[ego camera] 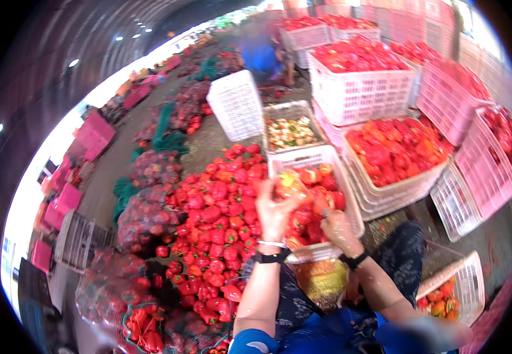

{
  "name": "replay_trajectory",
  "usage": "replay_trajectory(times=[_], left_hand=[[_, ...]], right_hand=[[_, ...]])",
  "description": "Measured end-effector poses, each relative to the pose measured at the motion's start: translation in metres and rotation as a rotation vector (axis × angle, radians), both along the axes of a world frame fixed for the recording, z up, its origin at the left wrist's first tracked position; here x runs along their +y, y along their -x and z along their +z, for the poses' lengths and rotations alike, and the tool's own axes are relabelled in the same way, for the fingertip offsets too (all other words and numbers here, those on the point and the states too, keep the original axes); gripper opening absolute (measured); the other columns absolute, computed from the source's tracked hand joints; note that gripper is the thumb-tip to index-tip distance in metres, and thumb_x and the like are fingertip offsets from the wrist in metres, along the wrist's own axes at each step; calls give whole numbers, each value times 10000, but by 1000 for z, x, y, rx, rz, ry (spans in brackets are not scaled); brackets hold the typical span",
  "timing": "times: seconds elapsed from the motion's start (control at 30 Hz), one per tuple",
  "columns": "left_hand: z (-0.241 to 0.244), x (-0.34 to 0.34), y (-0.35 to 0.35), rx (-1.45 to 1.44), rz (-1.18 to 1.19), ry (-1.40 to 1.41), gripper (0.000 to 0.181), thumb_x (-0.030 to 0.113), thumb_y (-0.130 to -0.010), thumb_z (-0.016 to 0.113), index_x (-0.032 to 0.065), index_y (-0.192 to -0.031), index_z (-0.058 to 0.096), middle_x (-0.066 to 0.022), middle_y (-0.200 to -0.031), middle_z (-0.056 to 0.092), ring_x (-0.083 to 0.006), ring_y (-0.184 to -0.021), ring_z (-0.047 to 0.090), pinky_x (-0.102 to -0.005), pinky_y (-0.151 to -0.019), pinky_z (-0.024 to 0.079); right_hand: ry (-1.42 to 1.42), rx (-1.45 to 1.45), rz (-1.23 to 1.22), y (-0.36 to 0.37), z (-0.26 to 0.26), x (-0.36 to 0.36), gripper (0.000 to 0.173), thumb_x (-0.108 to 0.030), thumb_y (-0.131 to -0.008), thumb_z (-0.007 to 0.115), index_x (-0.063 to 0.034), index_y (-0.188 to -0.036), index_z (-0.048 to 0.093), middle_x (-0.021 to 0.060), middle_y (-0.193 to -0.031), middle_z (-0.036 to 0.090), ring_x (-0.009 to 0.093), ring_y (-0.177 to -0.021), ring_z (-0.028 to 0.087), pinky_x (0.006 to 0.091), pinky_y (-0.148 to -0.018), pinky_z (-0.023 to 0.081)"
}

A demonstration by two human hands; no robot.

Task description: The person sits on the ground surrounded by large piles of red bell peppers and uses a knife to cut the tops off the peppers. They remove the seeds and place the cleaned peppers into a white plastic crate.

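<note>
My left hand (276, 210) is over a white plastic crate (358, 208) of red bell peppers, its fingers around an orange-yellow bell pepper (290, 183). My right hand (338, 228) is at the crate's right side, fingers curled; a small dark thing shows at its fingertips, too blurred to name. Pale seeds stick to my hand and forearm. Directly left of the crate lies a large heap of red bell peppers (218, 212). Behind it, a crate (268, 128) holds pale pepper cores with green stems (293, 132). Yellow and orange bits (320, 276) lie below the near rim.
Stacked crates (362, 95) full of red peppers stand at the right, beside a pink crate (486, 163). A white crate (236, 104) stands on end farther back. Net sacks of peppers (147, 221) line the left. A person in blue (260, 57) is beyond. A tilted crate (473, 287) lies lower right.
</note>
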State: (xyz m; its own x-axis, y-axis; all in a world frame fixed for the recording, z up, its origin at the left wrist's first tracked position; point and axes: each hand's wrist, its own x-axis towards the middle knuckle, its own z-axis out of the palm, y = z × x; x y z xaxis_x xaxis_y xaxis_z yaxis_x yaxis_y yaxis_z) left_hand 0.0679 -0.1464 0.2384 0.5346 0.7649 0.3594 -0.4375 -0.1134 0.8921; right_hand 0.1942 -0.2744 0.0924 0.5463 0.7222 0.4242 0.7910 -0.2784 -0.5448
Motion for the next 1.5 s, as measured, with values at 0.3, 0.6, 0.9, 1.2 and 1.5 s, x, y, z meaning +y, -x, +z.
replay_trajectory(times=[0.3,0.6,0.9,1.2,1.5], left_hand=[[1,0,2,150,-486,86,623,118,-828,805,-39,-1366,531,-77,-1229,646,-143,-1153,595,-310,-1021,469],[-23,-6,-11,382,-310,-228,449,212,-951,710,9,-1322,560,-91,-1159,679,-148,-1062,633,-317,-915,517],[-28,-10,-14,349,-351,-485,417,265,-925,736,15,-1244,639,-81,-1104,662,-146,-1036,619,-311,-921,495],[-17,-13,-5,334,-654,-180,470,257,-898,765,-20,-1258,645,-62,-1180,660,-148,-1079,615,-300,-959,489],[-27,-12,-9,-72,-860,484,566,317,-920,718,2,-1361,553,-123,-1289,651,-254,-1151,661,-398,-1031,536]], right_hand=[[-489,-9,292,10,151,-2,440,-33,-806,689,-26,-1241,623,155,-1189,668,343,-1036,687,390,-864,557],[-333,17,75,11,135,-9,373,-178,-726,792,-36,-1043,654,145,-990,689,331,-850,700,410,-724,556],[-380,391,64,2,122,-10,277,-150,-662,836,-29,-792,623,65,-657,615,154,-596,589,320,-560,464],[-487,1075,251,-6,104,-29,264,-32,-621,808,-60,-716,564,15,-619,587,91,-445,507,226,-415,388],[-1112,1693,757,-11,93,-31,255,11,-694,618,-21,-942,567,55,-596,484,140,-401,436,296,-378,395]])
